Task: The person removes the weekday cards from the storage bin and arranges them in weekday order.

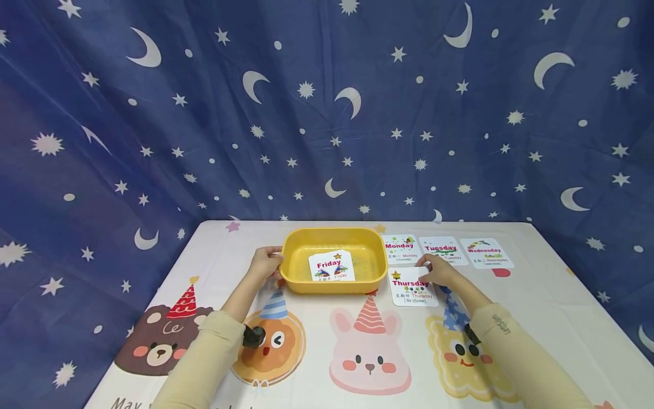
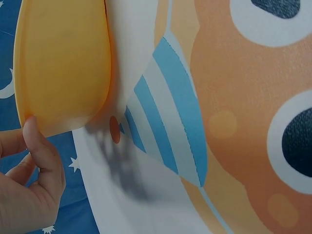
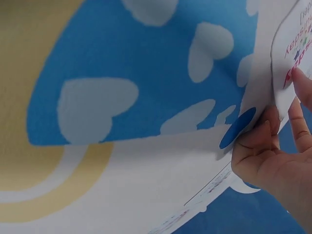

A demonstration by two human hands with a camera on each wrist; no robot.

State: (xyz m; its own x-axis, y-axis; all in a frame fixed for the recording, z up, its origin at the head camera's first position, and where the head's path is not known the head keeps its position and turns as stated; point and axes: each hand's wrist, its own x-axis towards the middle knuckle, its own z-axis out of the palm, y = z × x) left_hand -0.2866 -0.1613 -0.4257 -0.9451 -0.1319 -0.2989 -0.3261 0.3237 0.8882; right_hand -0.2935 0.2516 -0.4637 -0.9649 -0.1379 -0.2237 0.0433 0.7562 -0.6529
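Note:
A yellow plastic basin (image 1: 334, 288) stands on the table, and several white cards lie inside it with the Friday card (image 1: 332, 266) on top. My left hand (image 1: 267, 262) pinches the basin's left rim; the left wrist view shows the thumb (image 2: 35, 139) against the wall. At the basin's right, my right hand (image 1: 440, 271) holds the Thursday card (image 1: 414, 295) by its right edge. In the right wrist view the fingers of that hand (image 3: 278, 151) are at the card (image 3: 287, 53), which is partly cut off by the frame.
Behind the Thursday card lie the Monday card (image 1: 401, 250), the Tuesday card (image 1: 442, 250) and the Wednesday card (image 1: 486, 253) in a row. A white tablecloth (image 1: 317, 341) with cartoon animals covers the table. A blue curtain (image 1: 327, 113) with moons and stars hangs behind the far edge.

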